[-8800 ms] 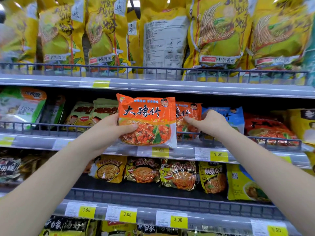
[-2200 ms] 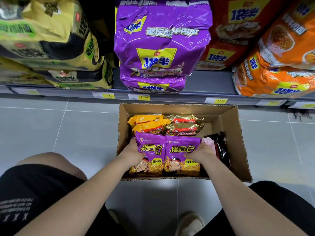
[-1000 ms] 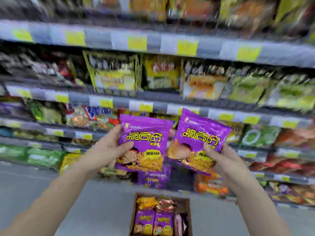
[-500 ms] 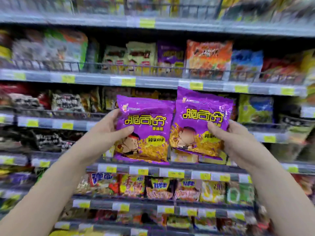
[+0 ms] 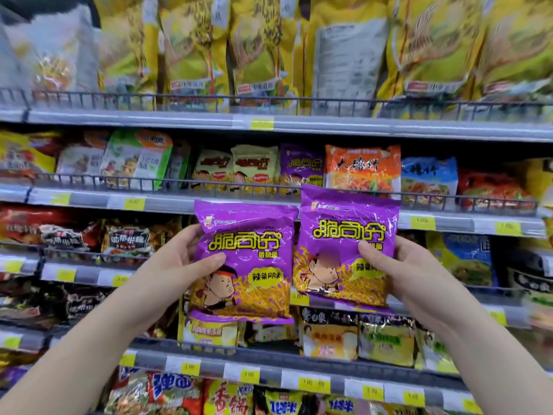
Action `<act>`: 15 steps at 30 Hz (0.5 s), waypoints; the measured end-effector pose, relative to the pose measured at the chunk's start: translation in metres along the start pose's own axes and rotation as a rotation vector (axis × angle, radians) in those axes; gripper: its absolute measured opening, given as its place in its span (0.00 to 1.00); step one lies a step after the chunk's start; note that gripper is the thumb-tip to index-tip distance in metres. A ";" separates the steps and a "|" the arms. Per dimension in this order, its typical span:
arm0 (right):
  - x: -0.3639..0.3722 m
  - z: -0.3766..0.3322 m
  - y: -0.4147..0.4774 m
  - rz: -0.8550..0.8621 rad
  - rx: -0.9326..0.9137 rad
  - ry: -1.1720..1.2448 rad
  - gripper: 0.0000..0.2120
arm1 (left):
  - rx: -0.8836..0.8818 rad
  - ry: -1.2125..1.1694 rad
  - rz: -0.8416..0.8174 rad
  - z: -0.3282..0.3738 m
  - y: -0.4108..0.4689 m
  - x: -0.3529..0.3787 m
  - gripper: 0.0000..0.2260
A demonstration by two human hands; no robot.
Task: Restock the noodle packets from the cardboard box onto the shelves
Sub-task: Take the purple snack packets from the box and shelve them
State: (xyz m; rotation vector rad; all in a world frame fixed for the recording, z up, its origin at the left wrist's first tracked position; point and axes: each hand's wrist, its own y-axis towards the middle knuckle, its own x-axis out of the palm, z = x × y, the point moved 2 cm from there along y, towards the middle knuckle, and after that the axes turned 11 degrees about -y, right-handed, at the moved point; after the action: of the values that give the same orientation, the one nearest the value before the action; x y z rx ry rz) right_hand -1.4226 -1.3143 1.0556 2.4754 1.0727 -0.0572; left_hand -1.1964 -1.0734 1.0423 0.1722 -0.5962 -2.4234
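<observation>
Both packets have come up out of the box, which is now out of view, and in the last half second they have been carried nearer to the shelving, so the row they belong to sits just above them. That leaves this pair's pick-up done and only the placing to come. The left hand (image 5: pixel 185 262) grips the left packet (image 5: pixel 248 259) by its left edge, thumb pressed across the front and fingers curled behind. The right hand (image 5: pixel 401 271) holds the right packet (image 5: pixel 344 250) the same way at its right edge, thumb on the front. The two packets are upright, fronts facing the camera, the right one a little higher and their inner edges touching or overlapping. Neither rests on anything yet. A matching purple packet (image 5: pixel 300 167) stands on the shelf (image 5: pixel 89 199) behind the wire rail (image 5: pixel 167 182), just beside an orange packet (image 5: pixel 362 169). That slot is the likely target. The held packets would have to rise over the rail and go in one after the other, since the gap looks narrow.
</observation>
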 end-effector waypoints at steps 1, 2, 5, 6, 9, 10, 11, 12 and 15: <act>-0.001 -0.001 0.005 0.001 -0.005 -0.008 0.17 | 0.012 -0.004 -0.001 0.001 0.005 0.001 0.23; -0.001 -0.002 0.010 0.008 -0.005 -0.012 0.17 | 0.020 -0.016 -0.001 0.002 0.010 0.001 0.21; -0.002 -0.009 0.024 0.039 -0.002 0.005 0.15 | -0.003 -0.023 0.010 0.006 0.023 0.000 0.21; -0.001 -0.012 0.027 0.046 0.004 0.018 0.14 | -0.013 -0.016 0.007 0.006 0.029 -0.002 0.23; -0.001 -0.019 0.040 0.064 0.004 0.040 0.12 | -0.008 -0.020 -0.001 0.008 0.049 -0.009 0.19; 0.000 -0.020 0.045 0.078 -0.006 0.055 0.11 | 0.004 -0.023 -0.015 0.008 0.059 -0.011 0.18; 0.001 -0.021 0.050 0.086 -0.017 0.068 0.11 | 0.009 -0.022 -0.022 0.009 0.068 -0.014 0.18; 0.003 -0.021 0.056 0.092 -0.024 0.069 0.13 | 0.020 -0.015 -0.037 0.009 0.078 -0.016 0.19; 0.009 -0.021 0.076 0.121 -0.041 0.041 0.19 | 0.057 -0.026 -0.074 0.004 0.110 -0.023 0.21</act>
State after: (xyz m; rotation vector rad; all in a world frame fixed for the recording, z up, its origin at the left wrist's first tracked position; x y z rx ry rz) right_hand -1.3661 -1.3453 1.1012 2.5086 0.9285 0.0525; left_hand -1.1187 -1.1348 1.0961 0.1895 -0.6821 -2.4851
